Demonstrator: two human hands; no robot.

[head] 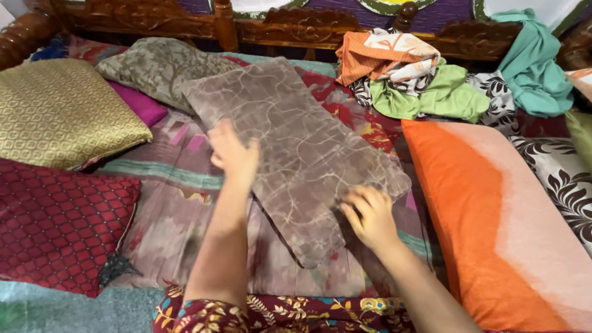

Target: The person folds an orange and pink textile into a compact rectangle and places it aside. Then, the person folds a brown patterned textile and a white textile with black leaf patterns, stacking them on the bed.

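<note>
Broadly, bed (185,203) with patchwork spread, carved wooden headboard (290,24) beyond. Landmark: the grey-mauve marbled pillow cover (290,148), lying flat and slantwise at mid-bed. Right of it, a long orange and pink pillow (493,209); left of it, a gold cushion (58,111) and, nearer the camera, a dark red quilted cushion (55,222); behind its far left corner, a brown-patterned cushion (154,65); behind its far right side, a heap of green and orange cloths (419,77). Cover looks empty or thinly filled: light, limp, soft cloth with a slight sheen, likely to slide and sag if lifted from one point, so best taken at two corners or along a hem. Left hand (233,154) rests on its left edge, fingers loosely spread, blurred, gripping nothing clearly. Right hand (370,216) at its near right corner, fingers (354,206) curled, seemingly pinching the edge.
</note>
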